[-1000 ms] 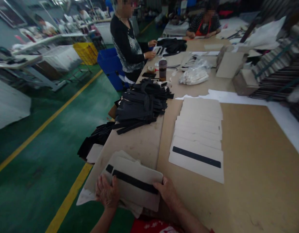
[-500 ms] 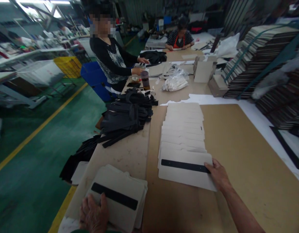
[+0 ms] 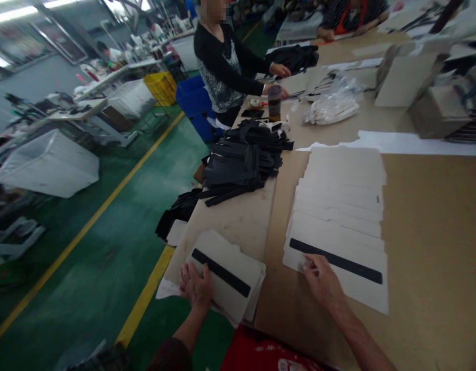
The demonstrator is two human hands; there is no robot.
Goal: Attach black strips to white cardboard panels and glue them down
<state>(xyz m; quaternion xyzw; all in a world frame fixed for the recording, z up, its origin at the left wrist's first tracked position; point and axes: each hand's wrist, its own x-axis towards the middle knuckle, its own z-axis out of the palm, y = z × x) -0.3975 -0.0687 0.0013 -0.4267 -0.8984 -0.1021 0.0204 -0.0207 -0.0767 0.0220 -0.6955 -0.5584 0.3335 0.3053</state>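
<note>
The person's left hand [image 3: 197, 286] is lying palm down on a pile of beige panels [image 3: 232, 263], its grip spreading loosely instead of closing around anything, with the thumb resting on the top panel near a black strip [image 3: 221, 273]. The pile is reaching from that hand toward two o'clock and is sitting at the near left edge of the surface [image 3: 435, 216].

The right hand [image 3: 323, 278] is hovering over or touching the nearest panel of a second group, a row of overlapping beige panels [image 3: 342, 206] that is stretching away between twelve and one o'clock from it. Its grip is curling, fingers and thumb drawing close together; whether they are pinching the panel cannot be told. A longer black strip [image 3: 336, 260] is crossing that panel, running from the fingertips toward four o'clock.

At the left hand's one o'clock, a heap of black strips [image 3: 241, 165] is covering part of the surface. From the heap, a dark cup [image 3: 274, 103] is standing at one o'clock, and a clear plastic bag [image 3: 333, 108] is lying at the cup's three o'clock. Near the heap's twelve o'clock, a co-worker in black sleeves [image 3: 226, 64] is standing with both hands over the surface, while a yellow crate [image 3: 160, 88] is sitting at ten o'clock.
</note>
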